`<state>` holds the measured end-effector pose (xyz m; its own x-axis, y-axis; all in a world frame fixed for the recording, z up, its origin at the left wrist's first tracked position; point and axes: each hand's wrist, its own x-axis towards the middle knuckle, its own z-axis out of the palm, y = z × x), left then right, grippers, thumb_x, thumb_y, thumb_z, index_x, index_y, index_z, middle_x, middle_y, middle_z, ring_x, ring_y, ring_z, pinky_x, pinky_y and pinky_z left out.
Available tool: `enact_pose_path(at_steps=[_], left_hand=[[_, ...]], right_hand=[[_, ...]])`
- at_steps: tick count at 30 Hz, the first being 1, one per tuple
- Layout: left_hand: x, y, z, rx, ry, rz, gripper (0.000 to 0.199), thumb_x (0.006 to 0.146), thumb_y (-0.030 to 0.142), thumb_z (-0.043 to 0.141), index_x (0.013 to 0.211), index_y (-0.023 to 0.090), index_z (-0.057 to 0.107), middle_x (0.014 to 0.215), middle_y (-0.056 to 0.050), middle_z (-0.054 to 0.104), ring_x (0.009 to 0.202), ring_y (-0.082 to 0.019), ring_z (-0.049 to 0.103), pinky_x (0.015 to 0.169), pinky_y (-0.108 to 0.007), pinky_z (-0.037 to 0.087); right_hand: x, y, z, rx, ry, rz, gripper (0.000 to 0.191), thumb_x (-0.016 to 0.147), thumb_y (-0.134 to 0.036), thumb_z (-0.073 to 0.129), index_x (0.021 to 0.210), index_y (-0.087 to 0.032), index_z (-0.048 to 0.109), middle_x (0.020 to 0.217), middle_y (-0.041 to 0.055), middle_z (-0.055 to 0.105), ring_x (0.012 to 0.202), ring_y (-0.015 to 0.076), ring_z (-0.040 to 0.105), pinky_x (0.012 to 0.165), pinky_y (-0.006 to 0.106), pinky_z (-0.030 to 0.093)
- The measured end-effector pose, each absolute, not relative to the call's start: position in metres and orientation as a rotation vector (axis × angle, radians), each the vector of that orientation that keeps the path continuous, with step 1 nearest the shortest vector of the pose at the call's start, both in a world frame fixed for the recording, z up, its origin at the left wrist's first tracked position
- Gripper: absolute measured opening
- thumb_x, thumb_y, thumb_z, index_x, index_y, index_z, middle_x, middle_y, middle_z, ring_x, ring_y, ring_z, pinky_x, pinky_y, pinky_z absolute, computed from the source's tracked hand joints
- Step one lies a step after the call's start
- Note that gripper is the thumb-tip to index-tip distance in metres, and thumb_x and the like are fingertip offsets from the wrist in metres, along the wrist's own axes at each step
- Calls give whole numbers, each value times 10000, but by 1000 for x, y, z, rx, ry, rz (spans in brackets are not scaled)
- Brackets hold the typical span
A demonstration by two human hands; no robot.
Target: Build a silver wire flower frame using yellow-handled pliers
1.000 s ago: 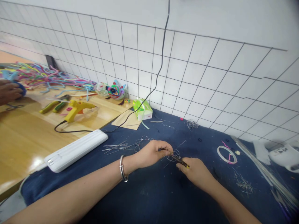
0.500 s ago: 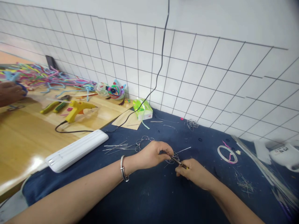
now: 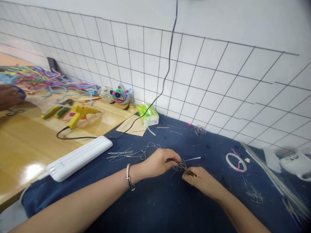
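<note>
My right hand (image 3: 201, 179) is closed round the handles of a pair of pliers (image 3: 186, 169), dark in the jaws with a bit of yellow at the grip. The jaws point up and left toward my left hand (image 3: 162, 161). That hand has its fingers pinched by the jaw tips, on a bent silver wire piece (image 3: 179, 167) whose loops show behind the pliers. One straight wire end (image 3: 193, 159) sticks out to the right. The exact contact between jaws and wire is hidden by my fingers. A flower-shaped wire loop (image 3: 150, 146) lies just beyond my left wrist.
Straight wires (image 3: 120, 154) lie left of my hands on the dark blue cloth (image 3: 150, 207). A white oblong device (image 3: 80, 158), yellow glue gun (image 3: 81, 115) and tissue pack (image 3: 149, 115) stand leftward. Tape ring (image 3: 236, 162) and wire scraps (image 3: 254, 192) lie right. Another person's hand (image 3: 9, 97) is far left.
Both my hands stay nearly in place, with the pliers and wire shifted very slightly. The other person's hand has moved a little to the left.
</note>
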<state>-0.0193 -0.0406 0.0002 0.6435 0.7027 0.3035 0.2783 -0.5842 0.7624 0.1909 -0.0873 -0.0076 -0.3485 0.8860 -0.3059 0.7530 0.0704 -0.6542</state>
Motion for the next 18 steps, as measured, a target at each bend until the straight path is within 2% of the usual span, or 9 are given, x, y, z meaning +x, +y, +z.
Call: enact_pose_path(at_steps=[5,9,12,18], left_hand=[[-18,-41,-3,2136,801,825,169,785,129,518,886,186,642,863,-8,656,792,-127,591,726,-225,442],[-18,-43,-1,2099,842,881,171,785,135,512,896,180,635,879,-10,648,800,-126,582,727,-228,441],[-19,-43,2,2025,843,851,162,787,158,515,894,170,635,855,-10,647,763,-120,581,700,-223,447],[-21,-40,4,1879,820,765,168,785,225,530,880,145,643,794,-19,652,713,-118,577,653,-211,450]], right_hand=[[189,-89,-3,-1749,-2077,1133,297,819,-412,462,701,-153,548,597,-12,514,528,88,461,490,197,334],[186,-94,-2,-1640,-1748,1666,340,823,-461,450,869,-144,567,602,-12,530,454,69,463,433,183,364],[185,-97,-3,-1556,-1583,1816,359,805,-472,486,884,-130,561,597,-4,547,435,68,488,418,182,397],[188,-99,-11,-1127,-1333,2271,431,847,-488,401,933,-100,567,610,37,587,458,123,575,453,276,491]])
